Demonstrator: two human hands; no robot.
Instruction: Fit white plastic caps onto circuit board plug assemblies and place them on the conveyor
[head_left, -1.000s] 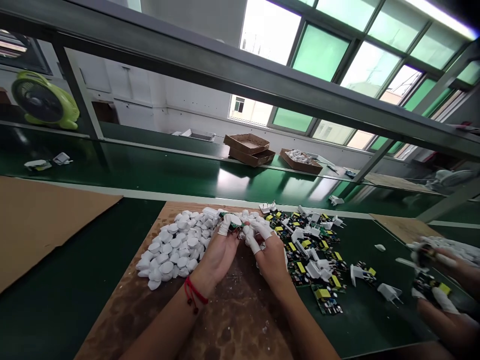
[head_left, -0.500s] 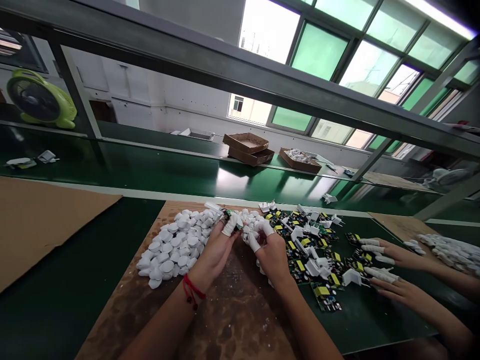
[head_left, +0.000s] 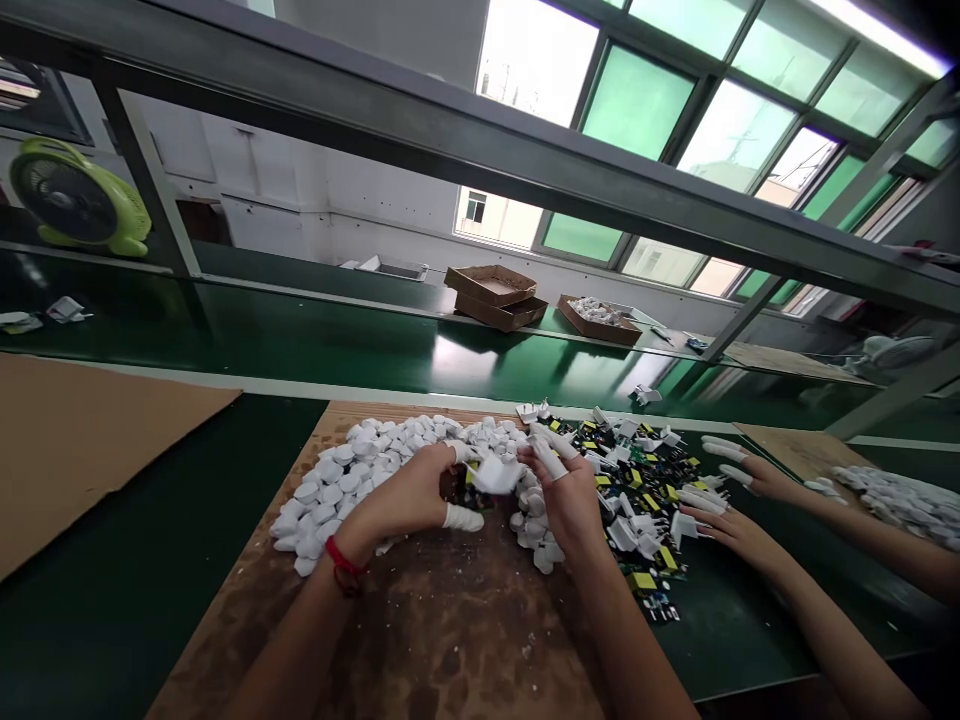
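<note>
My left hand [head_left: 409,495] is open over the brown board [head_left: 450,640], its taped thumb and forefinger spread wide. In the gap between my hands is a small circuit board with a white plug housing [head_left: 496,474], blurred by motion; neither hand is clearly closed on it. My right hand [head_left: 568,490] has its taped fingers stretched out and apart, just right of the housing. White rounded caps [head_left: 330,500] lie heaped to the left and behind my hands. Beside my right hand spreads a pile of circuit boards [head_left: 649,490] with yellow parts and white plug housings.
A co-worker's hands [head_left: 739,525] with taped fingers reach over the pile's right side. Farther right lie more white pieces [head_left: 900,495]. Cardboard [head_left: 90,430] covers the left bench. Brown trays [head_left: 499,300] stand at the back beneath a metal beam [head_left: 450,130].
My hands have opened and moved apart from their pinch on the circuit board, which now sits lower between them with its white housing. The co-worker's hands have shifted, with several boards moved left.
</note>
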